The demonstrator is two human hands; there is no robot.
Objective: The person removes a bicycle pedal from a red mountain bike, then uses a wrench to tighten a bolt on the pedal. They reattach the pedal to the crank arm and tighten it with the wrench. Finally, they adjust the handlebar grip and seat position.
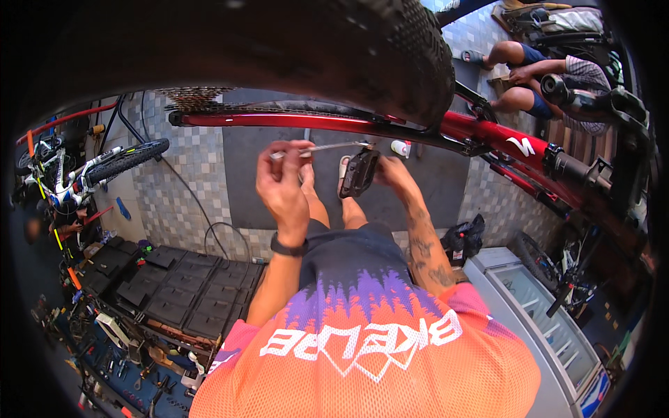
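Observation:
My left hand (284, 187) is closed around a slim silver wrench (332, 146), with a watch strap on the wrist. The wrench's far end meets the top of a black bicycle pedal (359, 175), close below the red bike frame (293, 122). At the pedal's right side is my right hand (398, 175), gripping it; some of its fingertips are hidden behind the pedal. A large black tyre (411, 63) fills the top of the view, above the frame. The cassette and chain (194, 97) show at the frame's left end.
A dark mat (251, 188) lies underfoot on checkered tiles, with a white container (400, 148) on it. Black drawers (188, 289) and tools stand lower left, and a white bicycle (90, 171) is at left. A glass-topped freezer (536, 306) stands right. Another person (536, 90) sits upper right.

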